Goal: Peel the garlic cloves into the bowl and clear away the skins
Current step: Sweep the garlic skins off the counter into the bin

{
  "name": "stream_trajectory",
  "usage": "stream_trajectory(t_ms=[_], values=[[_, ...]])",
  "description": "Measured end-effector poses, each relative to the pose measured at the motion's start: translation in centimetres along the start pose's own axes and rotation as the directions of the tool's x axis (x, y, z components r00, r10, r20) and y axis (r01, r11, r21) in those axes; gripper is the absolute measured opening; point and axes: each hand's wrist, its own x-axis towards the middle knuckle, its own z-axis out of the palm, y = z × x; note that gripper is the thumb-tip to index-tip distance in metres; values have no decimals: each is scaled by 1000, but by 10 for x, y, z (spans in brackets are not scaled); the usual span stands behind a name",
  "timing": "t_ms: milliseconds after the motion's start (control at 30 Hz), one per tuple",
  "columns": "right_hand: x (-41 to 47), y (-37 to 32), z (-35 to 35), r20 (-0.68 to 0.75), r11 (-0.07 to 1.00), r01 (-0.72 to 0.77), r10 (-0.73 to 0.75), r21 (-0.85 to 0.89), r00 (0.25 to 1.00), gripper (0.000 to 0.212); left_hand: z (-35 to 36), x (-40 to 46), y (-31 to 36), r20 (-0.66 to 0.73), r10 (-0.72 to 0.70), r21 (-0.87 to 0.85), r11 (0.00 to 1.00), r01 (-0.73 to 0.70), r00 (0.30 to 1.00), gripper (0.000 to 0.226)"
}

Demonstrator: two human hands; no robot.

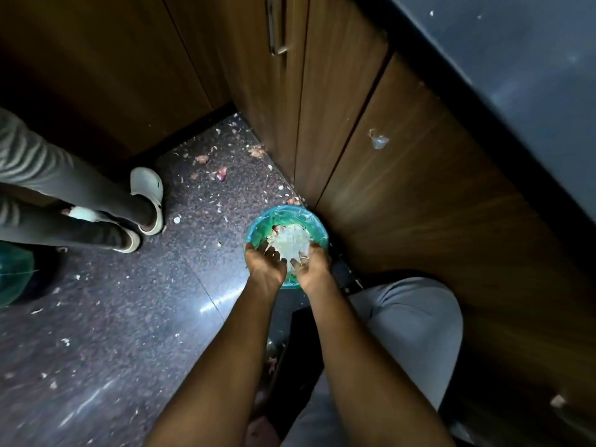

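We are at the clearing-away step: both hands reach down over a small round bin lined with a blue-green plastic bag [258, 227], which stands on the dark speckled stone floor [129, 301] just beside the brown wooden cabinet doors [403, 188]. A pale heap of papery garlic skins [292, 238] already lies in it.

To do this well, we judge that the hands should stay low and centred over the opening, so the light skins drop inside and do not drift onto the floor, where many loose skin scraps [206, 162] already lie. Rubbing the palms together over the bin should free whatever clings.

Our left hand [266, 264] and right hand [311, 264] sit side by side at the near rim, palms turned toward each other, forearms stretched almost straight down and forward. The fingers of both point into the bin, loosely spread; each grip looks slack, pinching nothing we can make out, though bits of skin may sit between the fingertips.

The bowl and peeled cloves are not in view. Another person's legs in pale clogs [148, 195] stand to the left, well apart from the bin.
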Motion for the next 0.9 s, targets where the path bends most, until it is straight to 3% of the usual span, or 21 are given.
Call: stream_trajectory(t_ms=[133, 200, 333, 400, 500, 533, 567, 633, 733, 800, 900], values=[[8, -1, -1, -21, 1000, 17, -17, -25, 1000, 22, -5, 7, -25, 212, 80, 343, 927, -151, 974, 42], [10, 3, 0, 20, 999, -1, 1, -35, 1000, 25, -5, 5, -42, 307, 129, 552, 783, -287, 943, 22], [17, 6, -3, 78, 998, -45, 48, -39, 996, 25, -4, 14, -43, 385, 205, 794, 424, -436, 900, 28], [18, 5, -2, 142, 998, -61, 60, 5, 988, 24, -8, 24, -32, 407, 280, 854, 220, -471, 869, 30], [11, -1, -1, 177, 998, -20, 32, -66, 984, 28, -12, 43, -15, 415, 488, 852, 85, -516, 767, 25], [8, -3, -2, 158, 993, 14, 5, -117, 987, 32, -13, 51, -10, 385, 556, 857, 80, -509, 737, 21], [8, -3, -4, 122, 985, 54, -34, -162, 992, 32, -11, 57, -5, 318, 590, 854, 163, -495, 742, 18], [14, -3, -9, 7, 966, 133, -135, -220, 991, 19, -7, 58, 2, 176, 531, 763, 458, -456, 829, 20], [14, -4, -9, -77, 953, 164, -189, -254, 979, 28, -10, 44, 1, 170, 417, 745, 539, -394, 893, 19], [8, -5, -5, 2, 951, 157, -162, -267, 987, 27, -10, 40, -2, 152, 376, 703, 609, -368, 914, 24], [-4, -7, 0, 149, 932, 128, -81, -340, 986, 56, -3, 54, -8, 24, 479, 692, 626, -360, 877, 33]])
